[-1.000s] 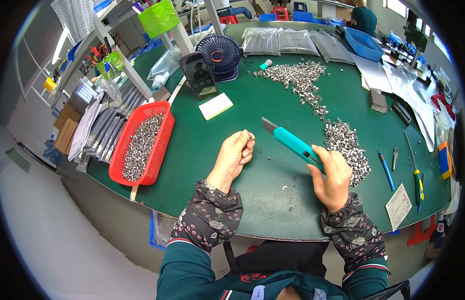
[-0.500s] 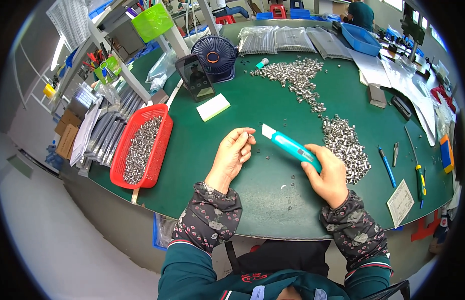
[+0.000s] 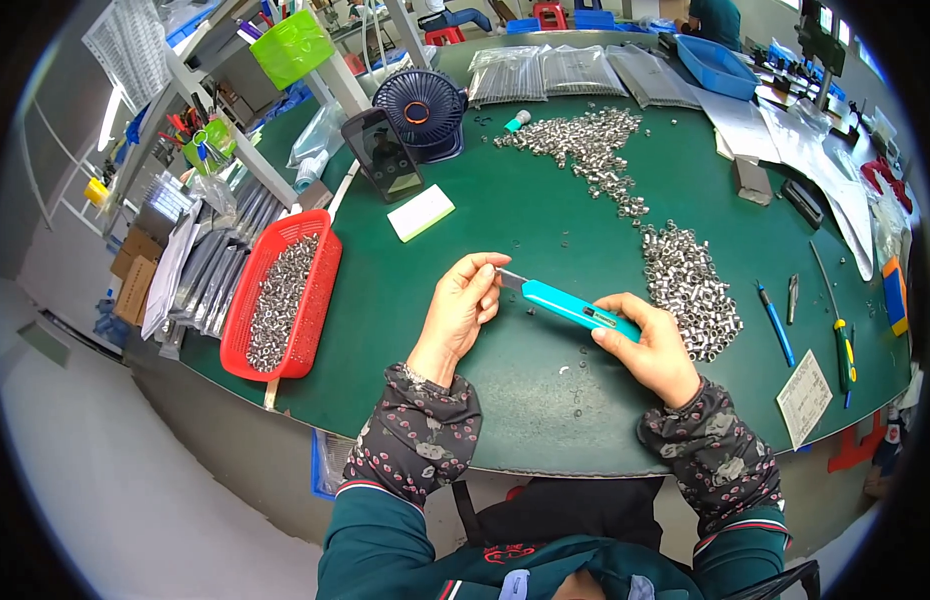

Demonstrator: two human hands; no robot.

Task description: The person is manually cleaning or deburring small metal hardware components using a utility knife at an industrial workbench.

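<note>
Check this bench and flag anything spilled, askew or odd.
Small metal parts lie loose in heaps on the green table instead of in the red basket, with a trail running back toward the fan. A few strays sit near the right hand. Nothing looks damaged.

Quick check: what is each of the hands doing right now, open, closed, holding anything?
Left hand: fingers curled at the blade tip of the turquoise plastic utility knife; any small part is hidden.
Right hand: closed around the knife's handle.

A green table (image 3: 545,420) stands on pale floor (image 3: 105,470), metal shelving (image 3: 235,130) alongside.
</note>
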